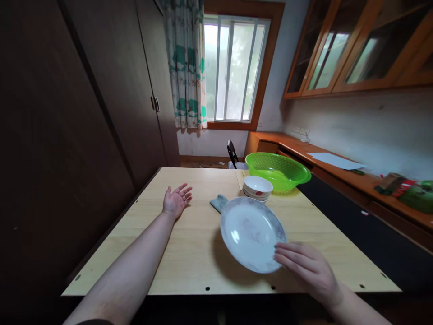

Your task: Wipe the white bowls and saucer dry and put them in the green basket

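My right hand (306,266) grips the right rim of a white plate (252,234) with a grey patterned border. The plate is tilted, its inner face toward me, and casts a shadow on the wooden table (182,266). Over the table's left part, my left hand (176,201) is palm up with its fingers apart and nothing in it. Behind the plate lies a folded grey-blue cloth (218,202), partly covered by it. Stacked white bowls (257,184) with a red motif stand beyond the plate.
A green plastic basket (277,171) stands at the table's far right corner. Light chopsticks (240,179) lie left of the bowls. A dark wardrobe (101,90) borders the left side. On the right runs a wooden desk (297,146) with paper (336,160); a chair (232,153) is behind the table.
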{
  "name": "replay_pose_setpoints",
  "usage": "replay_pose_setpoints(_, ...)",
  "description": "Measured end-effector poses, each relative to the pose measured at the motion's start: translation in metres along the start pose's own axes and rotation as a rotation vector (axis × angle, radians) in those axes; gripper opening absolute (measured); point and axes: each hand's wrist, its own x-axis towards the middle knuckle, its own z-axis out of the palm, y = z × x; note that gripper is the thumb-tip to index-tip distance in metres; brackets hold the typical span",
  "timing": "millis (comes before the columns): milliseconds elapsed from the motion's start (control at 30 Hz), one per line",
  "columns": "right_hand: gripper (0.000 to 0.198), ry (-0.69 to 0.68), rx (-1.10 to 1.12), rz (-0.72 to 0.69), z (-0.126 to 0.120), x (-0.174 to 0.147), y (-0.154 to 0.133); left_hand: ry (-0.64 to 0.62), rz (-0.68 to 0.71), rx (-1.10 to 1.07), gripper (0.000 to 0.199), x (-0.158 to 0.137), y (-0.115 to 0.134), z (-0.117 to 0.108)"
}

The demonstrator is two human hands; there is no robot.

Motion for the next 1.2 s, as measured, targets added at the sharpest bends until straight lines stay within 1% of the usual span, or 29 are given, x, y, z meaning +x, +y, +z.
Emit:
replay_pose_setpoints(67, 0.052, 0.036, -0.044, 0.033, -0.012, -0.031, -0.006, 0.005, -0.012, 0.029, 0.060, -0.001, -0.001, 0.002)
replay_pose_setpoints(100, 0.051, 0.041, -0.061, 0.075, -0.017, -0.043, -0.008, 0.006, -0.019, 0.042, 0.060, -0.001, -0.002, 0.003)
replay_pose_setpoints(167, 0.047, 0.055, -0.071, 0.152, -0.024, -0.061, -0.010, 0.001, -0.031, 0.058, 0.060, -0.001, -0.003, 0.004)
replay_pose_setpoints(233, 0.040, 0.068, -0.061, 0.233, -0.027, -0.075, -0.004, -0.013, -0.042, 0.060, 0.061, -0.001, -0.004, 0.003)
replay_pose_setpoints(333, 0.032, 0.110, -0.062, 0.308, -0.024, -0.095, 0.021, -0.024, -0.045, 0.043, 0.060, 0.000, -0.004, -0.001)
replay_pose_setpoints(367, 0.029, 0.095, -0.069, 0.334, -0.021, -0.102, 0.032, -0.020, -0.040, 0.036, 0.059, 0.000, -0.004, -0.003)
replay_pose_setpoints(433, 0.024, 0.141, -0.108, 0.375, -0.014, -0.112, 0.057, -0.006, -0.027, 0.028, 0.058, 0.002, -0.004, -0.006)
replay_pose_setpoints(467, 0.023, 0.139, -0.120, 0.383, -0.011, -0.115, 0.070, 0.002, -0.021, 0.028, 0.058, 0.003, -0.004, -0.008)
replay_pose_setpoints(533, 0.022, 0.164, -0.159, 0.411, -0.004, -0.118, 0.095, 0.023, -0.010, 0.029, 0.057, 0.004, -0.004, -0.010)
replay_pose_setpoints(600, 0.026, 0.170, -0.183, 0.448, 0.001, -0.115, 0.117, 0.053, 0.005, 0.021, 0.057, 0.004, -0.003, -0.011)
replay_pose_setpoints(667, 0.028, 0.196, -0.188, 0.436, 0.004, -0.110, 0.136, 0.081, 0.022, 0.006, 0.056, 0.005, -0.002, -0.012)
replay_pose_setpoints(767, 0.026, 0.186, -0.198, 0.411, 0.006, -0.106, 0.155, 0.088, 0.030, -0.005, 0.055, 0.005, -0.001, -0.013)
replay_pose_setpoints(867, 0.027, 0.169, -0.205, 0.414, 0.009, -0.105, 0.164, 0.072, 0.024, -0.008, 0.054, 0.006, -0.001, -0.014)
replay_pose_setpoints(1033, 0.032, 0.178, -0.217, 0.502, 0.015, -0.106, 0.169, 0.060, 0.026, -0.021, 0.052, 0.008, -0.001, -0.016)
replay_pose_setpoints(1133, 0.035, 0.104, -0.291, 0.536, 0.015, -0.104, 0.171, 0.032, 0.011, 0.002, 0.048, 0.007, -0.001, -0.015)
replay_pose_setpoints(1200, 0.034, 0.033, -0.349, 0.522, 0.013, -0.101, 0.168, 0.012, 0.024, 0.062, 0.044, 0.006, -0.004, -0.013)
